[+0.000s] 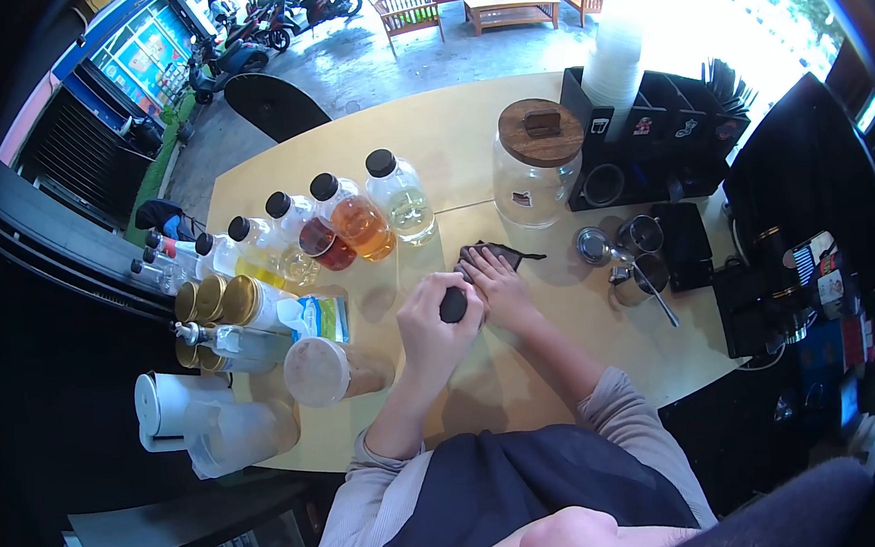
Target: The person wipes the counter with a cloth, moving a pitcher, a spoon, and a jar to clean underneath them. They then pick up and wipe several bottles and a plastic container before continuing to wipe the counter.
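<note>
My left hand [431, 324] is closed, its fingers curled around a bottle with a black cap [452, 305]. The bottle's body is hidden beneath the hand. Just to the right, my right hand [496, 282] lies flat with fingers stretched over a dark cloth [504, 251], pressing it on the table. The two hands almost touch. Beyond them stand bottles with black caps: one of pale liquid [411, 210], one of orange liquid [361, 223] and one of dark red liquid [325, 242].
Gold-lidded jars [244, 300], a blue-green packet [325, 317], a lidded tub [318, 373] and a plastic jug [237, 436] crowd the left side. At right are a wooden-lidded glass jar [537, 182], a black organizer [641, 156] with stacked cups [613, 62], and metal cups [642, 279].
</note>
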The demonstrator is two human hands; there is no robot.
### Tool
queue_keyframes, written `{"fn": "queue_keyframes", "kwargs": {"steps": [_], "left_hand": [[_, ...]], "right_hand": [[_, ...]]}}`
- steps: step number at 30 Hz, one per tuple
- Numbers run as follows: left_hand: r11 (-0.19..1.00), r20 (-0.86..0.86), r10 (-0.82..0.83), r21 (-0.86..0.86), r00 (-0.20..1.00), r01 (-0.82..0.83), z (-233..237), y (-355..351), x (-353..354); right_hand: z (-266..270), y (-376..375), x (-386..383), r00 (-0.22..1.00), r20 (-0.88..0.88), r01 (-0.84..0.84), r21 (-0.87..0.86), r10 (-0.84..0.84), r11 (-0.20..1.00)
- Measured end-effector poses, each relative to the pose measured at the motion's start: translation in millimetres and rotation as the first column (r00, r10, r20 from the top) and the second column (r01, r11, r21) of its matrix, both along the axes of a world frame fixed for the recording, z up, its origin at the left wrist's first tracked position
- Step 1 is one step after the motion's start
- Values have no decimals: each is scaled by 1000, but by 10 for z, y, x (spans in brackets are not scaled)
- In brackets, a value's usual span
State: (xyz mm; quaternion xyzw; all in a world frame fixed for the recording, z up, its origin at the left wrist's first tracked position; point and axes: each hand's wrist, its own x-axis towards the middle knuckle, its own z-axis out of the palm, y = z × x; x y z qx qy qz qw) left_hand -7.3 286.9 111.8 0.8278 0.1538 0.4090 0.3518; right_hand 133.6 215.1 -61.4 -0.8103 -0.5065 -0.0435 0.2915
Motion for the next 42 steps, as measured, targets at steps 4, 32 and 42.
{"fn": "queue_keyframes", "kwargs": {"steps": [4,32,42], "left_hand": [[1000,-59,-22,20,998,23,87,-74,-21],[963,-20,-42,265,999,45,103,273,-68],[918,-147,49,397,988,13,194,182,-50]], "right_hand": [[69,-210,-86,996,-63,-66,-35,64,997],[115,-213,55,994,-107,12,165,6,986],[-17,336,286,998,11,68,-47,-67,997]]}}
